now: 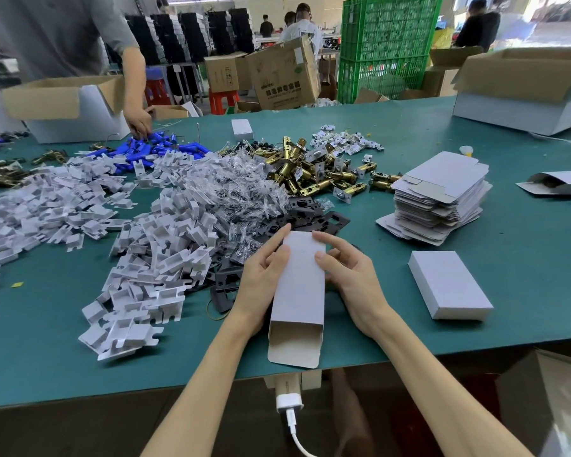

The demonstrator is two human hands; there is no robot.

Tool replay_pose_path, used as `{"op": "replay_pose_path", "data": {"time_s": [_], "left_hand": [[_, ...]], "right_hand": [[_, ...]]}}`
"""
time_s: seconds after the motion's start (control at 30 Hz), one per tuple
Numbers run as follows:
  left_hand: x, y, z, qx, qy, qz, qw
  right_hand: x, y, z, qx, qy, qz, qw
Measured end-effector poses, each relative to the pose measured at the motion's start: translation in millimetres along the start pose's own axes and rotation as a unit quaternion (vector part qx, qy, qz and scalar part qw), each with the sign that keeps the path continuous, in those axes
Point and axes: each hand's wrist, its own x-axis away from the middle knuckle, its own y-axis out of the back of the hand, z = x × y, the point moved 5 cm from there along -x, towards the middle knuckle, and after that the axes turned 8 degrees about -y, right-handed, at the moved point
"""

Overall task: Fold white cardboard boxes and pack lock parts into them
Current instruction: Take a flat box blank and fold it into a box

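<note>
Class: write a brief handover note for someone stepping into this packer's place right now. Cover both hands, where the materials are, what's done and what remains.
Hands: left hand and right hand both hold the white box, fingertips at its far end. Its near end is open, with nothing seen inside.
Materials: flat blanks stacked on the right; brass latches, black plates and white inserts piled ahead and left.
Done: one closed box lies on the right.
Left: fill this box, close it, repeat.
</note>
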Motion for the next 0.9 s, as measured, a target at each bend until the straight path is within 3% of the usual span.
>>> {"op": "replay_pose_path", "data": {"time_s": [0.23, 0.63, 0.77, 0.9], "left_hand": [[0, 1, 2, -0.048, 0.016, -0.042, 0.998], [3, -2, -2, -0.039, 0.013, -0.001, 0.999], [2, 11, -3, -0.010, -0.018, -0.117, 0.993], [2, 30, -2, 0.029, -0.041, -0.252, 0.966]], "right_hand": [[0, 1, -2, 0.005, -0.016, -0.026, 1.000], [4, 1, 2, -0.014, -0.025, -0.017, 0.999], [2, -1, 2, 0.014, -0.036, -0.011, 0.999], [2, -10, 1, 0.045, -0.062, 0.059, 0.995]]}}
